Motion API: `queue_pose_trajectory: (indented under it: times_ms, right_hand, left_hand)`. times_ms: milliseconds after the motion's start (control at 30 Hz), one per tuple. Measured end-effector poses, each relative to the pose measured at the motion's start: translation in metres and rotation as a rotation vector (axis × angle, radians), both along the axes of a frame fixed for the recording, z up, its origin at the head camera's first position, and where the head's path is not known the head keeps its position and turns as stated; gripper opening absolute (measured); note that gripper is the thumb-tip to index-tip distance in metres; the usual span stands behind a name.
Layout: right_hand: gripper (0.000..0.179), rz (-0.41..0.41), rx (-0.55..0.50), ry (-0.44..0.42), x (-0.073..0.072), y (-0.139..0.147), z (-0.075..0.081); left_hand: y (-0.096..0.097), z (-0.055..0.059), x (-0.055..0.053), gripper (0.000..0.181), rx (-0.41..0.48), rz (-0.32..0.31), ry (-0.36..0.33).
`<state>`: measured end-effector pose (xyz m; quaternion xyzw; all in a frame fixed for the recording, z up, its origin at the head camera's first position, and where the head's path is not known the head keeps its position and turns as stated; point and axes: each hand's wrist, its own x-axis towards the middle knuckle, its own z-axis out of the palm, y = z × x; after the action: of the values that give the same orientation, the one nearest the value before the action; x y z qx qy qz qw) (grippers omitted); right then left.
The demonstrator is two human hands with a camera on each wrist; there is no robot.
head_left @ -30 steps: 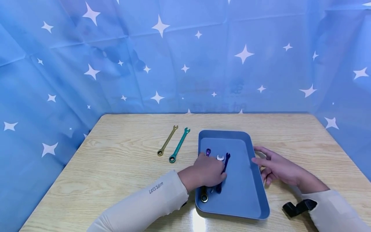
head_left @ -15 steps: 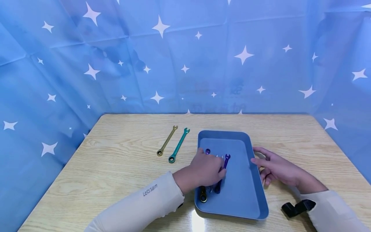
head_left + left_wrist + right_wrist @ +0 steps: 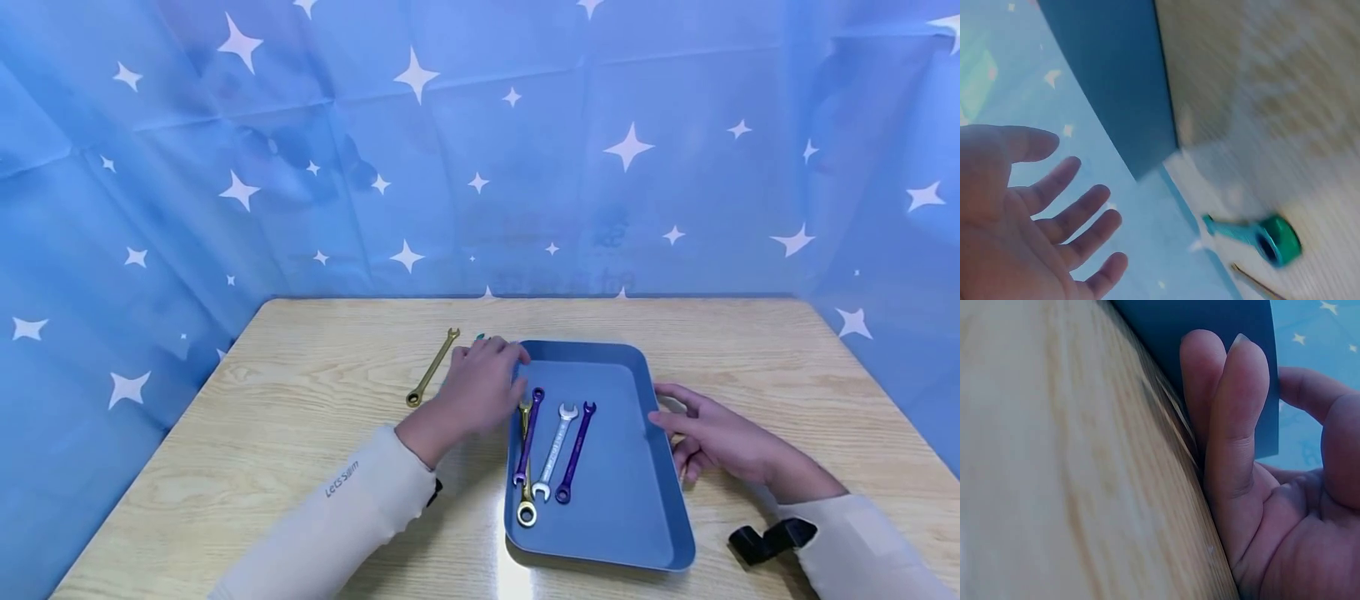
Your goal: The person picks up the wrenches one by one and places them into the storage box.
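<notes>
My left hand hovers just left of the tray's upper-left corner, its fingers spread and holding nothing. Beneath it lies a teal wrench, mostly hidden in the head view; the left wrist view shows the teal wrench apart from the fingers. My right hand holds the blue tray at its right wall, thumb over the rim and fingers against the outside. Inside, along the left, lie a gold wrench crossed by a purple wrench, a silver wrench and another purple wrench.
Another gold wrench lies on the wooden table, left of the teal one. A blue curtain with white stars hangs behind the table and along its sides. A black strap piece is at the right cuff.
My left hand has come out of the tray, moving up and left over the teal wrench, which it now covers. The wrenches in the tray are uncovered. My right hand stays at the tray.
</notes>
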<state>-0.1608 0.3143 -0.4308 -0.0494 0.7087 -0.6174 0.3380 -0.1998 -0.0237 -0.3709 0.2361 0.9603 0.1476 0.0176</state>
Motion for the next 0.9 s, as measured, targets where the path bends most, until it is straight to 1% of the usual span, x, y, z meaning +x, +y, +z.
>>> queue_pose_trajectory:
  times_ms: [100,200,300,433,567,700,800,900]
  right_hand:
    - [0.082,-0.001,0.003,-0.004,0.0,0.0,-0.001]
    - [0.082,-0.002,0.006,-0.003,0.0,0.0,-0.001]
    - [0.082,-0.001,0.009,0.001,0.0,0.0,0.0]
    - [0.082,0.001,0.006,0.0,-0.001,-0.001,0.0]
    - [0.082,0.002,0.0,-0.002,-0.001,-0.001,0.001]
    - [0.082,0.001,-0.004,-0.005,0.0,-0.001,0.001]
    - [0.081,0.0,-0.008,-0.007,0.0,-0.001,0.001]
    - [0.081,0.001,-0.013,-0.006,0.0,-0.001,0.001]
  left_hand:
    - [-0.012,-0.001,-0.01,0.034,0.016,0.05,-0.045]
    - [-0.023,-0.003,-0.019,0.037,0.015,0.087,-0.078]
    - [-0.032,-0.006,-0.027,0.037,0.003,0.114,-0.095]
    - [-0.042,-0.009,-0.034,0.036,-0.021,0.151,-0.108]
    - [-0.048,-0.013,-0.038,0.035,-0.049,0.175,-0.109]
    - [-0.05,-0.015,-0.039,0.035,-0.086,0.186,-0.132]
    - [-0.049,-0.016,-0.039,0.037,-0.112,0.191,-0.162]
    - [-0.049,-0.017,-0.04,0.038,-0.134,0.193,-0.174]
